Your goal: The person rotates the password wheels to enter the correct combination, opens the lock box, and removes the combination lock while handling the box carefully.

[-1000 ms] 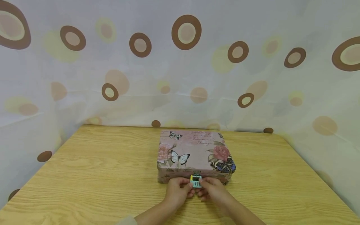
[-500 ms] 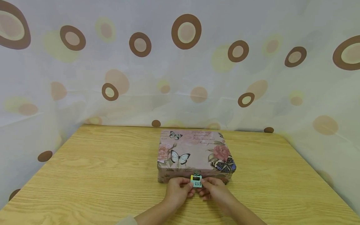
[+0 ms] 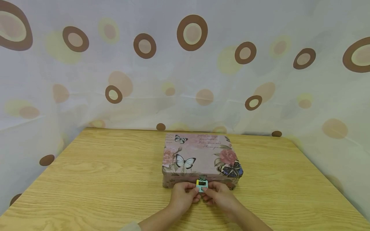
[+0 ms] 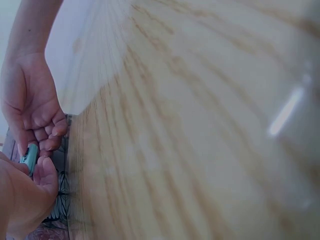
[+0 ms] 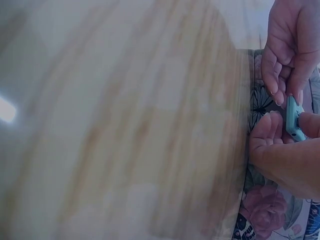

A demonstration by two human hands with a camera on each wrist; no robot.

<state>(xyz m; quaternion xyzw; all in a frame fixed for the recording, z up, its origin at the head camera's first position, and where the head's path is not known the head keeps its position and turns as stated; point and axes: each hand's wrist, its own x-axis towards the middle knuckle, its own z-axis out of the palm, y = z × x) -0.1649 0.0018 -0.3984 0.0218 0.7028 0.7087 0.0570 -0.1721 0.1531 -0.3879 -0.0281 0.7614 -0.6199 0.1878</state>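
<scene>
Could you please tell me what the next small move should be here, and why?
I would probably have the right hand turn a dial slightly with its thumb: that thumb rests on the front of the padlock, the left hand pinches its other side, and the box behind is closed.

A wood-grain tabletop [image 3: 112, 170] sits screened at the back and both sides by pale, creased sheeting [image 3: 214, 77] in a brown-and-pastel ring-and-dot print, forming a curtained-off work spot; whether in a home, office or studio cannot be told.
</scene>
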